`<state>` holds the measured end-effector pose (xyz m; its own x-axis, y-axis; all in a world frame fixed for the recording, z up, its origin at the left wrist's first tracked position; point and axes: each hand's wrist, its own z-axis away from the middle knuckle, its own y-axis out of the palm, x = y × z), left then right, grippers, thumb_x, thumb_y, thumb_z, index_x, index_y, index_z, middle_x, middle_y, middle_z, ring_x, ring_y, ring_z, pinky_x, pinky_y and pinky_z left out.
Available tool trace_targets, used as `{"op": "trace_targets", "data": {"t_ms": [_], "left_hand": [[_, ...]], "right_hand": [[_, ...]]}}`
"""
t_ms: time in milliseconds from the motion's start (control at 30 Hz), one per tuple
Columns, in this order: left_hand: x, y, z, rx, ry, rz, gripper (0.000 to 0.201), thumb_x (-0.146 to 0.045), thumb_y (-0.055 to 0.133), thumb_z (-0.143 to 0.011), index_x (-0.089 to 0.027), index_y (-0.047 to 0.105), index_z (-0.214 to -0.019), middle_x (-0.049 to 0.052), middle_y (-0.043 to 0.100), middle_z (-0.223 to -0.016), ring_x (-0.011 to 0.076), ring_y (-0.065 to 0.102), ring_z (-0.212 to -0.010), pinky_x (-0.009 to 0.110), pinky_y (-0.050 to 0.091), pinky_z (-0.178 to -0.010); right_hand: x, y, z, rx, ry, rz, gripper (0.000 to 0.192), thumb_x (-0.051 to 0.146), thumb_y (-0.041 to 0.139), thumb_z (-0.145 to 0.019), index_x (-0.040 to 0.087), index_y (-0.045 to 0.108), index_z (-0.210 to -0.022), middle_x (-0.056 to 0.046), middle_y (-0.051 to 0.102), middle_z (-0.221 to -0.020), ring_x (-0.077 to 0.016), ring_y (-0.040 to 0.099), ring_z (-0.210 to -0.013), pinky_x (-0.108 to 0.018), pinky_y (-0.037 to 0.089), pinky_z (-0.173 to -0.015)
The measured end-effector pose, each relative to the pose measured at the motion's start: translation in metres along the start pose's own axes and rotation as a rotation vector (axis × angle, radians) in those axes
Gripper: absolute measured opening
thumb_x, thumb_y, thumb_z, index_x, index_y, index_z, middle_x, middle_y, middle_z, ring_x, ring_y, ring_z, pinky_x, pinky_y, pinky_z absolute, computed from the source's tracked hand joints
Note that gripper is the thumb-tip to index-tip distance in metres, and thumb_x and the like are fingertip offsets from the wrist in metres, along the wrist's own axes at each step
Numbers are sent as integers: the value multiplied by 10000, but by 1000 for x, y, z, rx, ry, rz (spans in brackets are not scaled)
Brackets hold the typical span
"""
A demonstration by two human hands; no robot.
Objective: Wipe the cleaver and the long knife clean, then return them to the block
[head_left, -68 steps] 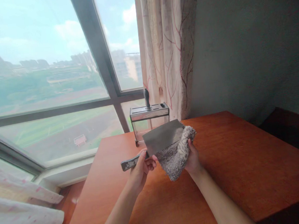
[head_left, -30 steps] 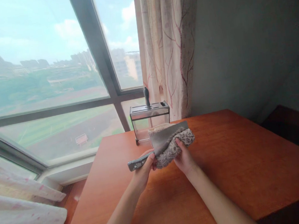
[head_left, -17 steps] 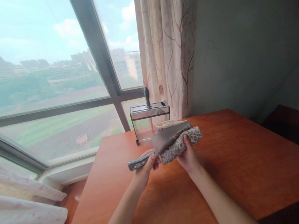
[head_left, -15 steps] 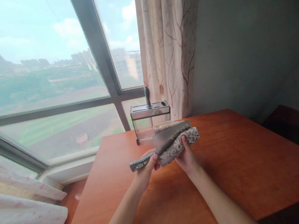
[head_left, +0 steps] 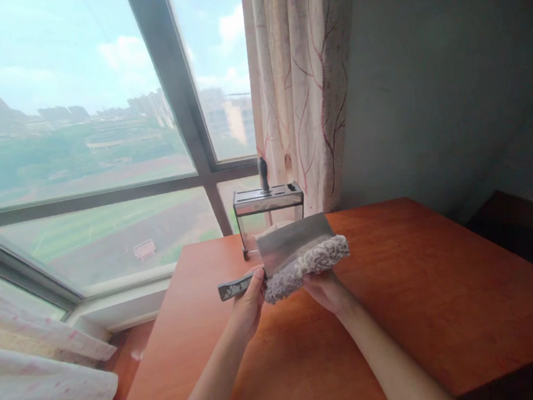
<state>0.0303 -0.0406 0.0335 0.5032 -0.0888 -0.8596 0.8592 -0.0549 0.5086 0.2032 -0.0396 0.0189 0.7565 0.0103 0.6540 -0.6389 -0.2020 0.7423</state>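
Note:
A broad-bladed cleaver [head_left: 295, 241] is held tilted above the table, its dark handle pointing left. My left hand [head_left: 250, 301] grips it where the handle meets the blade, thumb on top. A fluffy grey-and-white cloth [head_left: 309, 266] lies folded along the blade's lower edge. From beneath, my right hand [head_left: 325, 289] presses the cloth up against the blade; most of its fingers are hidden under the cloth. Behind the blade stands a clear-sided knife block [head_left: 268, 201] with a metal frame, and a dark knife handle [head_left: 264, 175] sticks up from its top.
The brown wooden table [head_left: 419, 298] runs out to both sides. A large window [head_left: 79, 148] fills the left, with a patterned curtain [head_left: 303, 85] beside it. More curtain fabric [head_left: 44, 381] hangs at lower left. A grey wall [head_left: 438, 85] is at the right.
The cleaver and cloth have shifted slightly left, and the cloth has slipped lower, baring more of the blade. My right thumb, earlier on top of the cloth, is now out of sight.

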Motion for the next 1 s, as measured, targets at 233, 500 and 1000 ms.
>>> {"op": "trace_targets", "data": {"t_ms": [233,500,1000], "left_hand": [[14,7,8,135,-51,-76,258,-393,668,-782,-156,660,-882,-5,570,-670,95,468,-573,209,342,-504],[-3,12,8,234,-9,-212,278,-417,612,-817,-143,615,-769,12,544,-610,113,454,-562,239,333,-532],[-2,18,13,118,-2,-151,290,-416,652,-780,-138,615,-855,5,535,-607,103,438,-556,233,316,-528]], "right_hand": [[-13,-7,-5,-169,27,-147,291,247,795,-611,231,672,-874,9,721,-912,-195,640,-870,-325,504,-794],[12,-19,-12,-377,-102,-254,279,236,789,-636,243,684,-894,50,737,-885,-138,661,-824,-254,525,-764],[11,-14,-9,-309,-42,-242,211,211,738,-660,245,686,-862,42,732,-874,-161,660,-840,-279,521,-777]]}}
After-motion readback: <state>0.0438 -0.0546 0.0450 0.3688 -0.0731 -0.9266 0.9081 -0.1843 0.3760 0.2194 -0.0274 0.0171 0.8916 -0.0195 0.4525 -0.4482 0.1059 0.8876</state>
